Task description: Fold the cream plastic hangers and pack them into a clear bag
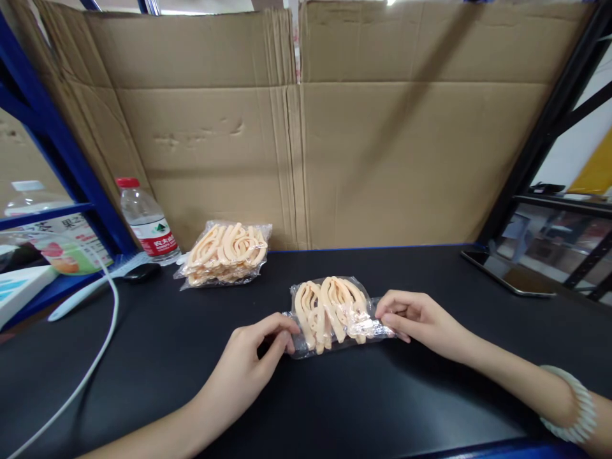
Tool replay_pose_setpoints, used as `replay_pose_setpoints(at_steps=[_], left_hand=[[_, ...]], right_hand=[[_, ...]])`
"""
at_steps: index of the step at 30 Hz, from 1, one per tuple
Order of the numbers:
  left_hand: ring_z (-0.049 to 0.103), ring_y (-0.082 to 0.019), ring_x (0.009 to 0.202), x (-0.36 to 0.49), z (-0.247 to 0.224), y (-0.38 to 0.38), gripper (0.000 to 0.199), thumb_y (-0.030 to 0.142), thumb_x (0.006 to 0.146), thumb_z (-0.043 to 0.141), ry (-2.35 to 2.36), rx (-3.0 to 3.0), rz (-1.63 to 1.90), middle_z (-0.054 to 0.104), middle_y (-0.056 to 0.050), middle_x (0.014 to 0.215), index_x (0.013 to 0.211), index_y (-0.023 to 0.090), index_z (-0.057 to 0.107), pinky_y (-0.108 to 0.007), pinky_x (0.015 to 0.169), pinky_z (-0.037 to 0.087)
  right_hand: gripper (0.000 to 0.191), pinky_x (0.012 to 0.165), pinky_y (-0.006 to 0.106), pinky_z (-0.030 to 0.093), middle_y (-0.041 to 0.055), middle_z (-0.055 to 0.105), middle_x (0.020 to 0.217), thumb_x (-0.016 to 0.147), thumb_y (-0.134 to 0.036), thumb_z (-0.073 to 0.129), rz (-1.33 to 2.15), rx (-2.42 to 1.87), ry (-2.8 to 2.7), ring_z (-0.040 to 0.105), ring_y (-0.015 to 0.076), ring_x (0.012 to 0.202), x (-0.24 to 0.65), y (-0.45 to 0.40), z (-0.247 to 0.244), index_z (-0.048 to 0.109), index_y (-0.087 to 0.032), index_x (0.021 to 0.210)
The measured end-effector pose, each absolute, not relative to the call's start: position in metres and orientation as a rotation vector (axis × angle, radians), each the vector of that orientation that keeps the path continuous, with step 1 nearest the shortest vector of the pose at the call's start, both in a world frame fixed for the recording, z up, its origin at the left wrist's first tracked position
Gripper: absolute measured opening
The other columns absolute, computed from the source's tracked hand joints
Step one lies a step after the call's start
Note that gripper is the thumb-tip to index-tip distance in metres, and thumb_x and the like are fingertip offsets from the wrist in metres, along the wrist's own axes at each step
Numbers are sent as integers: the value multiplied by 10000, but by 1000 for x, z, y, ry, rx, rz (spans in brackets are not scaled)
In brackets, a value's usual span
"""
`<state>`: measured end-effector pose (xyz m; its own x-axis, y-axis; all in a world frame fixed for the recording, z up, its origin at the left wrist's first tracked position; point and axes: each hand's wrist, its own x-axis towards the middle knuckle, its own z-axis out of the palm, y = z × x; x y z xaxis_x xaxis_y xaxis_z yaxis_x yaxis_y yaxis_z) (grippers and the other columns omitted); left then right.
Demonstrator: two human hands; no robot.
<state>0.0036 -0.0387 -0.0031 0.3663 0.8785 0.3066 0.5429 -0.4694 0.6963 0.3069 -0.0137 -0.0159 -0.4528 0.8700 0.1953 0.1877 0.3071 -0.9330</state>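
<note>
A clear plastic bag [332,312] with peach-coloured curved foam-like pieces inside lies in front of me on the black tabletop. My left hand [261,354] pinches the bag's left edge between thumb and fingers. At the opposite end, my right hand [414,319] grips the bag's right edge, its thumb below and fingers curled over. Between the two hands the bag is spread flat, and the plastic shines near its right side. Farther back, to the left, sits a stack of similar clear bags [227,254] holding the same kind of pieces.
A red-capped water bottle [150,223] stands at the back left, beside a dark object [142,272] and a white-handled tool [79,298]. A white cable [108,338] curves across the left. A phone [507,273] lies at the right. Cardboard [421,140] walls the back.
</note>
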Motion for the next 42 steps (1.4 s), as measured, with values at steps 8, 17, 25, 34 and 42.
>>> replay_pose_setpoints(at_steps=[8, 17, 25, 34, 42], left_hand=[[628, -158, 727, 3, -11, -38, 295, 181, 920, 390, 1246, 2453, 867, 652, -20, 801, 1027, 231, 661, -263, 688, 493], [572, -231, 967, 2, -4, -49, 215, 191, 788, 574, 1300, 2678, 836, 538, -87, 1124, 1002, 213, 580, -347, 805, 521], [546, -226, 997, 0, -4, -44, 188, 122, 890, 440, 1129, 2976, 823, 575, -87, 1106, 891, 196, 613, -359, 825, 500], [605, -179, 949, 0, 15, -40, 229, 96, 888, 400, 934, 2866, 874, 681, -43, 986, 861, 199, 602, -314, 872, 477], [596, -134, 691, 26, 46, -33, 217, 266, 929, 382, 1229, 2353, 1299, 636, 11, 741, 809, 190, 546, -225, 647, 447]], right_hand=[[265, 637, 256, 470, 42, 633, 777, 921, -345, 518, 847, -1015, -2049, 556, 133, 672, 308, -15, -15, 723, -187, 979], [335, 674, 260, 466, 7, 521, 793, 783, -349, 730, 575, -923, -2238, 534, 137, 719, 319, -16, -16, 676, -218, 1086], [125, 722, 293, 494, 57, 524, 918, 901, -187, 555, 169, -769, -2302, 545, 164, 843, 317, -17, -15, 676, -211, 913], [144, 795, 369, 489, 70, 626, 870, 932, -208, 516, 241, -643, -2228, 568, 195, 874, 310, -25, 1, 623, -188, 839], [204, 694, 280, 474, 27, 597, 805, 954, -346, 466, 417, -813, -1705, 577, 154, 743, 297, -20, 32, 534, -193, 837]])
